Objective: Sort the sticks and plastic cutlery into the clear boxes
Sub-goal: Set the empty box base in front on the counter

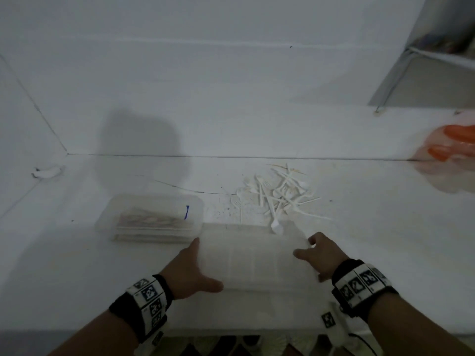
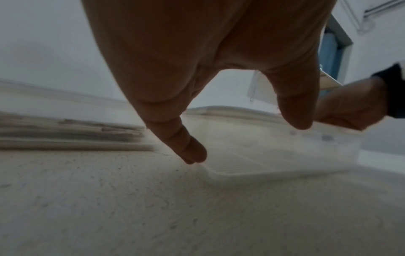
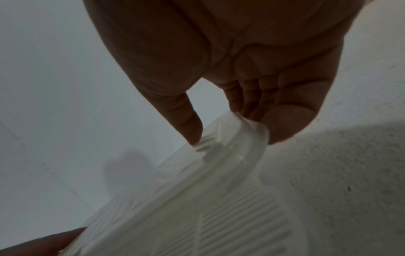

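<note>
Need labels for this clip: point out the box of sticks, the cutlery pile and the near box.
box of sticks (image 1: 197,219): head view, right end wall.
cutlery pile (image 1: 277,195): head view, middle of the heap.
near box (image 1: 257,260): head view, ribbed clear face.

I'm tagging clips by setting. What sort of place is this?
Probably a plain indoor workroom set up for recording: a white table against white walls, a metal rack at the far right, and marker-printed bands on both wrists.

Head view looks down over table (image 1: 359,240); wrist views close, low, sharing clear box (image 3: 197,216).
</note>
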A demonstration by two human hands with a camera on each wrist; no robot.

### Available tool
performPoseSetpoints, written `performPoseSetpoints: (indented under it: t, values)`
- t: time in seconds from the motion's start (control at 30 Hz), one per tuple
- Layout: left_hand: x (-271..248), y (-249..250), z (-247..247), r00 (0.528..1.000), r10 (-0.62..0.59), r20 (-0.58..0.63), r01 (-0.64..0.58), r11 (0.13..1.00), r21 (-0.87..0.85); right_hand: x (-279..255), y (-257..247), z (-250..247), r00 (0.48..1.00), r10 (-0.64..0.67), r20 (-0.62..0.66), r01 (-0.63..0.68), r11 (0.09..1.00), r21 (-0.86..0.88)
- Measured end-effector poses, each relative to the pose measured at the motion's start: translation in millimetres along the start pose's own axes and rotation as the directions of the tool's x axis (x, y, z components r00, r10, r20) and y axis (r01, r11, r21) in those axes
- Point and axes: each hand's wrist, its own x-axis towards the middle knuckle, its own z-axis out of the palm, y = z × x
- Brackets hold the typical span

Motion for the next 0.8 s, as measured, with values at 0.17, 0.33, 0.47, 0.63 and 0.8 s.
performPoseSetpoints:
  t: [0.17, 0.33, 0.47, 0.63, 0.8]
  values:
    - [-1.7, 1.1, 4.4, 0.998, 0.05, -0.043, -0.046, 0.995, 0.088, -4.7, -9.2, 0.8, 0.999, 0.042, -0.017, -0.041, 0.999, 0.033]
    - [-4.2, 4.7, 10.8, 0.992, 0.078, -0.103, -0.062, 0.986, 0.153, -2.0, -14.6, -1.0, 0.997, 0.071, -0.027, -0.071, 0.997, 0.012]
    - [-4.7, 7.0, 12.7, 0.989, 0.073, -0.131, -0.049, 0.983, 0.177, -5.3, -17.9, -9.1, 0.996, 0.08, -0.029, -0.079, 0.995, 0.055]
    - [-5.3, 6.2, 12.7, 0.988, 0.063, -0.143, -0.039, 0.985, 0.171, -14.6, -19.2, -30.1, 0.991, 0.08, 0.107, -0.105, 0.96, 0.258]
    - [-11.0, 0.4, 7.6, 0.99, 0.063, -0.124, -0.057, 0.997, 0.05, -19.4, -24.4, -37.0, 0.999, 0.037, 0.032, -0.042, 0.982, 0.186]
